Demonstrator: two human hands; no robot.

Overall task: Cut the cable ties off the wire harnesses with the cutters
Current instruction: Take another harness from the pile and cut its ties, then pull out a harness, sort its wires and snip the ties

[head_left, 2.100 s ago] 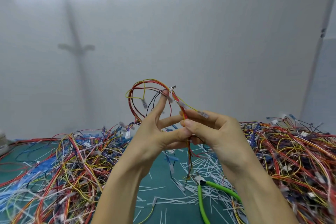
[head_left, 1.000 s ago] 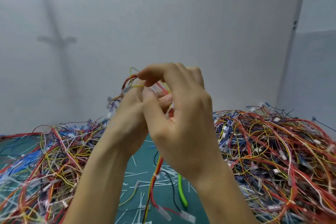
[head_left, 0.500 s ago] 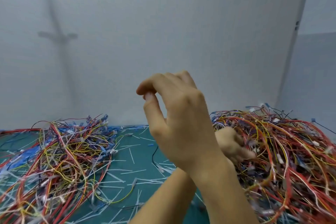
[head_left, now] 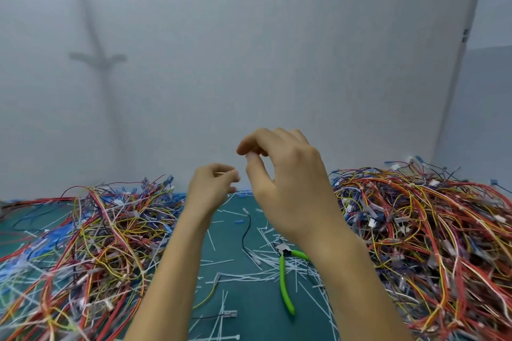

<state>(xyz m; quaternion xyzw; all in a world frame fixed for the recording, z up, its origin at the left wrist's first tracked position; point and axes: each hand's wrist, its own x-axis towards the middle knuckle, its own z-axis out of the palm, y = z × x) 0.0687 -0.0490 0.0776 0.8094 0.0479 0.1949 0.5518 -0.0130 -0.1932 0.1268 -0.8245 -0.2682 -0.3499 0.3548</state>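
Both hands hover above the green mat (head_left: 243, 310), with no harness in them. My left hand (head_left: 210, 188) has its fingers curled, and a thin pale sliver, seemingly a cut cable tie (head_left: 220, 173), is pinched at the fingertips. My right hand (head_left: 285, 177) is higher and just to the right, thumb and forefinger tips together with nothing visible between them. The green-handled cutters (head_left: 283, 281) lie on the mat below my right wrist, untouched. Tangled wire harnesses form a left pile (head_left: 97, 243) and a bigger right pile (head_left: 429, 230).
Cut white cable ties (head_left: 243, 277) litter the mat between the piles. A loose black wire (head_left: 245, 232) lies near the cutters. A grey wall (head_left: 249, 63) stands close behind the table.
The harness held up in both hands is gone. My left hand reached across to the right pile, then came back to the centre. My right hand stayed raised and pinched.
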